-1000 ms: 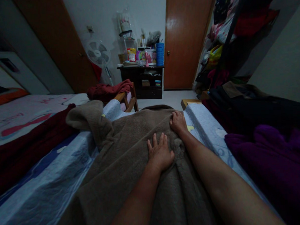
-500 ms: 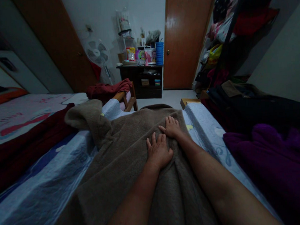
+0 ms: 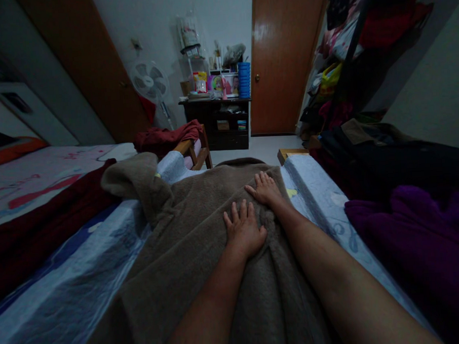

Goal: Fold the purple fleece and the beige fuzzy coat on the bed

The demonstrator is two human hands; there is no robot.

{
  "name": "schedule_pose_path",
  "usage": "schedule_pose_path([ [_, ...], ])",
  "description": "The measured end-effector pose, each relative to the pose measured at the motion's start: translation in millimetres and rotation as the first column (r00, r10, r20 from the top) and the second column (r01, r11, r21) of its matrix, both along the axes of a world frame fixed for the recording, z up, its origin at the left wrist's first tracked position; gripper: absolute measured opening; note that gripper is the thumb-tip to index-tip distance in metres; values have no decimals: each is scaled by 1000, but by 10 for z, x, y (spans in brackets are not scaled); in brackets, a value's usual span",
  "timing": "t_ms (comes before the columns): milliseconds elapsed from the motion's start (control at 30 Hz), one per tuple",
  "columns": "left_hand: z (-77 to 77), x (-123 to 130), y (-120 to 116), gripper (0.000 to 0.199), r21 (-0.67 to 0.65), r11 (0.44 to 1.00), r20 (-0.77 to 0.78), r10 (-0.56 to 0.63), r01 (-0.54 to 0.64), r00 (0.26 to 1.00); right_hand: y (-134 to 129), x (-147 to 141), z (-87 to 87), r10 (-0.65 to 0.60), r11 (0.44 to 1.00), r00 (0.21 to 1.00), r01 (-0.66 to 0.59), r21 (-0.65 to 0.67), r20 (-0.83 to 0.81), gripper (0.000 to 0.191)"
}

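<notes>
Both palms are down on the brown fleece cloth [image 3: 200,208], which lies across the pale blue cover [image 3: 77,270]: the left hand [image 3: 245,233] near the middle, fingers fanned, the right hand [image 3: 266,189] just beyond it, close to the cloth's right edge. Neither clutches anything; both are open and flat, and that looks right for smoothing. Good form here means letting the left palm anchor while the right sweeps outward, broad and even, no fingertip digging. Trouble spots: soft folds [image 3: 274,271] gather below the wrists, and the bunched end [image 3: 134,183] at left probably wants easing, as thick pile likely springs back.
</notes>
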State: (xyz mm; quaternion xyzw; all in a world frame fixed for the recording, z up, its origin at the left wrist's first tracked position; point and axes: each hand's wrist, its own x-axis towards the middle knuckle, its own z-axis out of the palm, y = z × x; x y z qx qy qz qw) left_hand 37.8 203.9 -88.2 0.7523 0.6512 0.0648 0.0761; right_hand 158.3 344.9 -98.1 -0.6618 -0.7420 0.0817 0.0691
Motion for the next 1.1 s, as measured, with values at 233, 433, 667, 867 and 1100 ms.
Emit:
schedule_pose_path([
  [233, 32, -7, -14, 80, -21, 1000, -27, -8, 7, 1000, 152, 16, -31, -43, 998, 999, 42, 36, 31, 83],
  [433, 16, -9, -6, 80, -23, 1000, -16, -9, 8, 1000, 269, 73, -22, -49, 996, 998, 46, 80, 27, 74],
  [667, 25, -11, -21, 78, -17, 1000, 6, -16, 16, 1000, 310, 132, -26, -22, 979, 1000, 19, 204, 14, 61],
  [867, 48, -8, -11, 80, -33, 999, 25, -19, 20, 1000, 81, 142, 81, -34, 932, 999, 32, 362, 0, 37],
  [1100, 57, 10, -13, 79, -51, 999, 41, -3, 5, 999, -153, 16, 89, 41, 999, 998, -41, 10, 39, 62],
])
